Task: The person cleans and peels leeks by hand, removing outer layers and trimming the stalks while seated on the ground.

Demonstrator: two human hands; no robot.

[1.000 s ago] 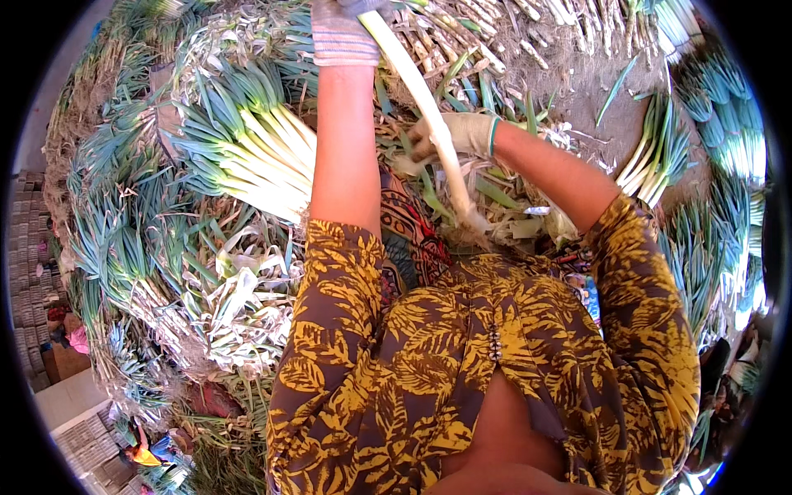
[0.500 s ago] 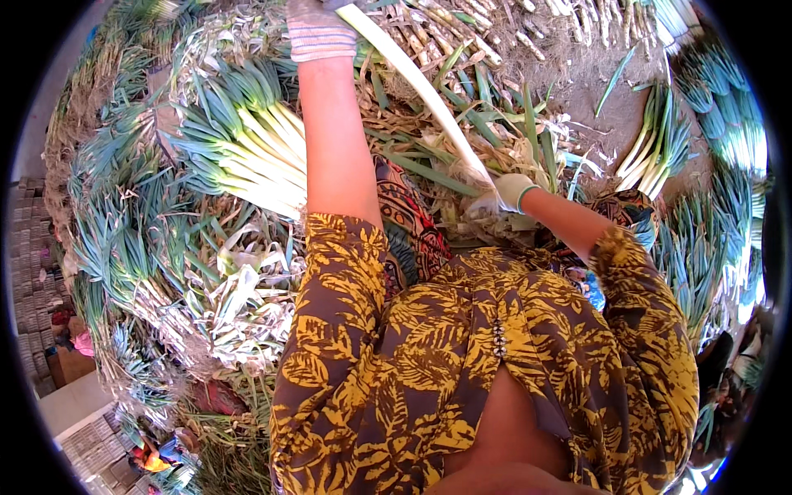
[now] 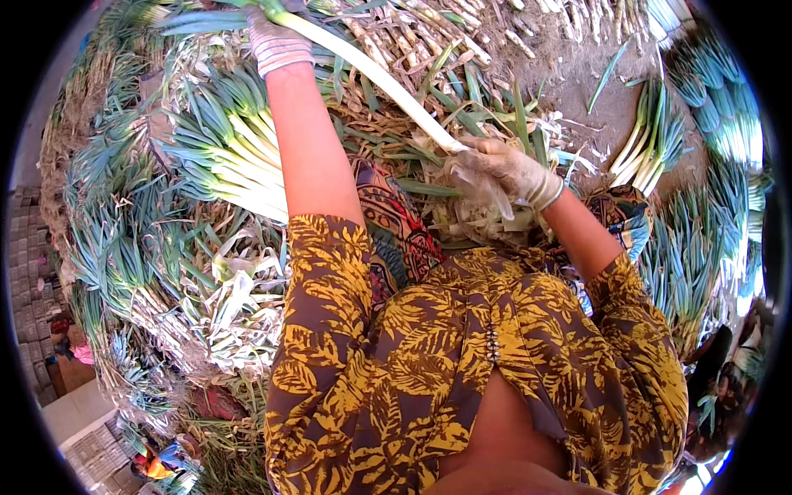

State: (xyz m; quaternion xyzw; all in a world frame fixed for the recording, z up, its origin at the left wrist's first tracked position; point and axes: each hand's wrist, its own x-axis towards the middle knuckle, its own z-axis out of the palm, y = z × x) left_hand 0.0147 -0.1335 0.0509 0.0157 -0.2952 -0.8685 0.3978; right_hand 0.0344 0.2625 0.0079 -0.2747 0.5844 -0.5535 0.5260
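A long green onion (image 3: 379,74) slants across in front of me, its white end low on the right and its green leaves at the upper left. My left hand (image 3: 279,40), in a striped work glove, is closed around it where white turns to green. At the white root end, my right hand (image 3: 518,172), also gloved, has its fingers closed. Thin, pale loose skin (image 3: 487,190) hangs below those fingers. Whether the fingertips pinch the stalk or just its skin is hard to tell.
Left of my left forearm lies a pile of cleaned green onions (image 3: 239,153). Peeled skins (image 3: 247,305) are heaped below it. Dry leaf scraps (image 3: 396,136) cover the ground before me. A small bunch (image 3: 648,136) lies at right, and uncleaned stalks (image 3: 429,33) lie at the far side.
My left hand has shifted left and slightly nearer, bringing more green leaf into view. My right hand has risen and turned, with loose skin now hanging from it.
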